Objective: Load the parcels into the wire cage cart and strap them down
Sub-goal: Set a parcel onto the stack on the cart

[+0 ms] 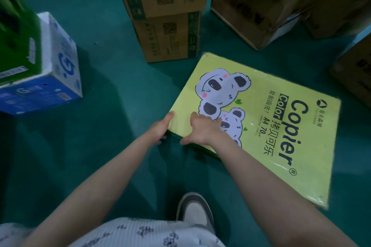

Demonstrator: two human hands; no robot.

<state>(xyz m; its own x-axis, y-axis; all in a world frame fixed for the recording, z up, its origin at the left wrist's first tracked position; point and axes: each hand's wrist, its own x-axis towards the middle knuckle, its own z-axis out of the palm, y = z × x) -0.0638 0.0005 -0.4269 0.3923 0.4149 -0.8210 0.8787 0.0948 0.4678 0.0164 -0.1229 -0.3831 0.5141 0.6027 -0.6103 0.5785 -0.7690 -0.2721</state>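
Note:
A flat yellow copier-paper box (271,126) with cartoon koalas printed on top lies on the green floor right of centre. Both hands are at its near left corner. My left hand (160,127) wraps the corner edge, fingers tucked down the side. My right hand (200,129) rests on the top face with the thumb hooked over the near edge. No wire cage cart or strap is in view.
Two stacked brown cartons (166,12) stand behind the yellow box. More brown cartons (265,6) fill the back right. Another carton (357,70) is at the right edge. A blue-white box (50,78) with a green box (18,34) on it sits at left. My shoe (195,211) is below.

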